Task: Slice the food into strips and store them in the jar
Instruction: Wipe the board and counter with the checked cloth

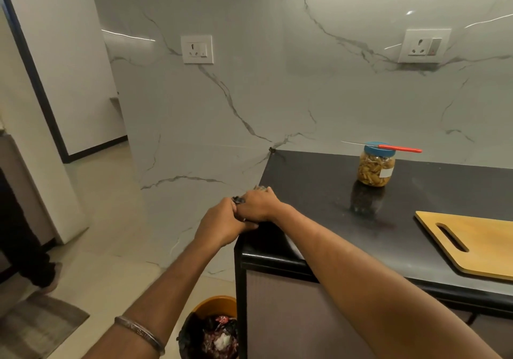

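The clear plastic jar (pixel 376 168) stands upright on the black bench (pixel 319 192), near the marble wall (pixel 222 103) and well apart from both hands. Its blue lid (pixel 379 149) is on. The jar is filled nearly to the top with pale yellow-brown strips, and a white label shows on its right side. A knife (pixel 383 146) with a red handle lies flat across the lid, blade pointing left.

A wooden cutting board (pixel 477 242) with a slot handle lies on the bench at the right, bare.

Both hands meet at the bench's left corner, above a lined orange bin (pixel 213 331) on the floor. The left hand (pixel 222 224) curls its fingers toward the right hand (pixel 258 204), whose fingers fold over small dark scraps. What exactly is pinched cannot be told. A metal bangle (pixel 138 331) sits on the left forearm.
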